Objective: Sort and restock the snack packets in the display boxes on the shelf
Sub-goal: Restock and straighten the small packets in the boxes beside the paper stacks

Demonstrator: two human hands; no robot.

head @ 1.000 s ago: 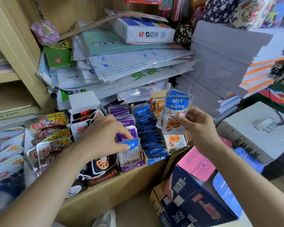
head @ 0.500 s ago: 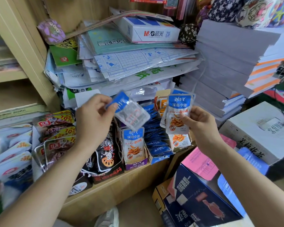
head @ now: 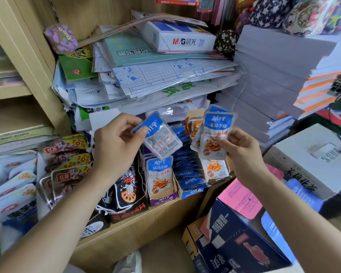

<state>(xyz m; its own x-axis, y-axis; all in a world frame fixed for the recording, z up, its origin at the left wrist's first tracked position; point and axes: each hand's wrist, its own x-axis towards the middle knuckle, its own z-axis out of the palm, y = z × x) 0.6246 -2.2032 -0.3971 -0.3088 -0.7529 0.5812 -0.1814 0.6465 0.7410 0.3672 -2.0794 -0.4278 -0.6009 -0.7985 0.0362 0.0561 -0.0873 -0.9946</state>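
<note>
Left hand (head: 114, 146) pinches a blue-topped packet (head: 159, 138), printed back showing; right hand (head: 242, 152) grips matching fish-snack packets (head: 215, 134) face-out.

A blue-topped snack packet (head: 161, 141) tilts, barcode side showing, above the purple display box (head: 162, 200); a fanned bunch (head: 217, 133) stands upright beside it.

Place: it was a small shop selling stationery and snacks.
Snacks: open display boxes (head: 161, 200) packed with rows of identical snack packets (head: 159, 176) stood along a wooden shelf (head: 136, 229).
Stationery: wrapped exercise books (head: 156, 75), an M&G paper ream (head: 185, 40) and stacked white paper (head: 268, 71) were piled behind.
Stock: printed cartons (head: 313, 154) sat beside the shelf.
</note>
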